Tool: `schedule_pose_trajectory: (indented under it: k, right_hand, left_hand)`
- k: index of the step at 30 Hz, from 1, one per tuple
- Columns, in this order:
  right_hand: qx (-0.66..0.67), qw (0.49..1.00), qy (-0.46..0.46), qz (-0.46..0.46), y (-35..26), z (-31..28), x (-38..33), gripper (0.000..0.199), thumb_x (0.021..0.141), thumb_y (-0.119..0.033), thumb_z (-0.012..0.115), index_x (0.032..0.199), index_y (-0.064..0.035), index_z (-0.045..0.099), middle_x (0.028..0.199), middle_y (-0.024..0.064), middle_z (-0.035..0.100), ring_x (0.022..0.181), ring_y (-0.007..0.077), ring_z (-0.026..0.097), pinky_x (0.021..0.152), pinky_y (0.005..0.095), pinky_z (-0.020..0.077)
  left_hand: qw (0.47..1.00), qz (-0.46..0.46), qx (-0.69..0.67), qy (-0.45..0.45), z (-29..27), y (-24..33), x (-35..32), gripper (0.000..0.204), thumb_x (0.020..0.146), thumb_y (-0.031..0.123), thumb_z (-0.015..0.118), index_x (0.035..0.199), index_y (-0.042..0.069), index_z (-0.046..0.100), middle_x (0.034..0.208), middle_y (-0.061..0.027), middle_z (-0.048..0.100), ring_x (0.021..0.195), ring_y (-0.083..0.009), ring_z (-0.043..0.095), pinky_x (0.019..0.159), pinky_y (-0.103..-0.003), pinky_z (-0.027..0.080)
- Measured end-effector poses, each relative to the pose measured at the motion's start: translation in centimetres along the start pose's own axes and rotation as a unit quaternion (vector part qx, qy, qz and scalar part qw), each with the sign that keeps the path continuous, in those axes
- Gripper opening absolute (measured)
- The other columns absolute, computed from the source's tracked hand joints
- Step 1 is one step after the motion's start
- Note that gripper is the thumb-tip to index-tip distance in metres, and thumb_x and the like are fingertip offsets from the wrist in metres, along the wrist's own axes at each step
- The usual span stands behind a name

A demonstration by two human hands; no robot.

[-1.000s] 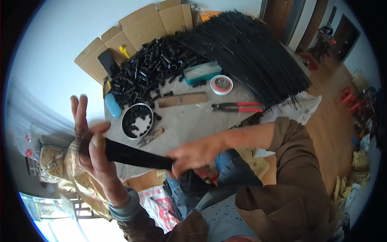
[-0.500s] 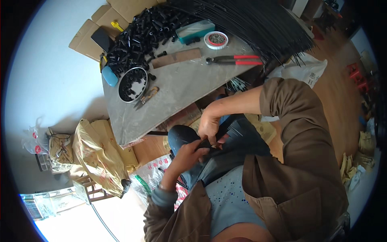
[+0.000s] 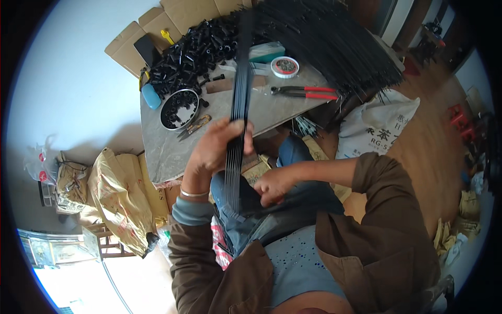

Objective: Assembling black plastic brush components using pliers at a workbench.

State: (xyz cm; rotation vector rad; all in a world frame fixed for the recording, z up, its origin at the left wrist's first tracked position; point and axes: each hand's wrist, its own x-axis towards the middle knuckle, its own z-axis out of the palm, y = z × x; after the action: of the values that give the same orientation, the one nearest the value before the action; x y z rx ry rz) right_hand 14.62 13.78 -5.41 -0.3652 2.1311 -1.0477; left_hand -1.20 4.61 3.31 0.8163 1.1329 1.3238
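Observation:
My left hand grips a bundle of thin black rods, held upright so it runs from my lap to beyond the grey table. Lower on the bundle, above my lap, my right hand pinches the rods near their bottom end. A large fan of the same black rods lies across the far right of the table. A heap of small black plastic parts lies at the table's far left.
On the table lie red-handled pliers, a round dish of black parts, small scissors, a round tin and a blue object. Flattened cardboard sits behind. A white sack stands right, yellow bags left.
Both hands were down at my lap half a second ago. Now my left hand has lifted the rod bundle upright in front of the table, with my right hand near its lower end.

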Motion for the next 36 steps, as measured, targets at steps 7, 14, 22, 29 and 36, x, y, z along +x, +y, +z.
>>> schedule_pose_trajectory:
  k: [7, 14, 22, 29, 36]
  right_hand:
    - [0.320, 0.923, 0.214, 0.008, 11.1, 2.7, 5.7, 0.051, 0.085, -0.045, 0.067, 0.116, -0.0046, 0.060, 0.102, 0.0076, 0.064, 0.098, 0.0171, 0.056, 0.083, 0.0336, 0.0473]
    - [0.241, 0.965, 0.082, 0.068, 15.1, 11.6, 8.6, 0.046, 0.084, -0.045, 0.065, 0.109, -0.0062, 0.064, 0.094, 0.0095, 0.062, 0.090, 0.0206, 0.055, 0.084, 0.0350, 0.0441]
    - [0.200, 0.979, -0.043, 0.002, 12.2, 11.7, 7.2, 0.034, 0.089, -0.039, 0.060, 0.093, -0.0063, 0.067, 0.079, 0.0050, 0.064, 0.078, 0.0154, 0.055, 0.074, 0.0349, 0.0445]
    - [0.146, 0.987, -0.067, 0.007, 11.7, 10.1, 4.8, 0.029, 0.090, -0.030, 0.058, 0.098, -0.0038, 0.068, 0.084, 0.0041, 0.067, 0.081, 0.0150, 0.057, 0.077, 0.0338, 0.0462]
    - [0.319, 0.844, 0.315, -0.295, 0.0, -11.4, -7.5, 0.033, 0.095, -0.027, 0.050, 0.114, -0.0017, 0.060, 0.112, 0.0125, 0.062, 0.104, 0.0248, 0.060, 0.092, 0.0361, 0.0470]
  left_hand:
    - [0.973, 0.180, -0.033, 0.140, 1.7, -8.5, 2.6, 0.020, 0.097, 0.021, 0.050, 0.101, 0.003, 0.059, 0.081, -0.0041, 0.063, 0.078, -0.0142, 0.058, 0.073, -0.028, 0.048]
    - [0.953, 0.123, -0.068, 0.270, 3.7, -18.9, -3.2, 0.019, 0.098, 0.021, 0.050, 0.104, 0.004, 0.058, 0.086, -0.0052, 0.064, 0.083, -0.0154, 0.063, 0.076, -0.029, 0.051]
    - [0.955, 0.120, -0.047, 0.266, 5.5, -17.8, -5.6, 0.022, 0.098, 0.021, 0.050, 0.107, 0.002, 0.058, 0.093, -0.0061, 0.066, 0.088, -0.0137, 0.061, 0.081, -0.028, 0.049]
    - [0.963, 0.145, -0.063, 0.217, 5.4, -10.7, -2.4, 0.025, 0.098, 0.021, 0.050, 0.113, 0.002, 0.055, 0.088, -0.0037, 0.060, 0.080, -0.0141, 0.060, 0.079, -0.029, 0.048]
    - [0.968, 0.175, -0.038, 0.175, 7.6, -10.0, -1.4, 0.037, 0.099, 0.037, 0.046, 0.110, 0.003, 0.054, 0.081, -0.0020, 0.057, 0.072, -0.0116, 0.055, 0.067, -0.025, 0.047]
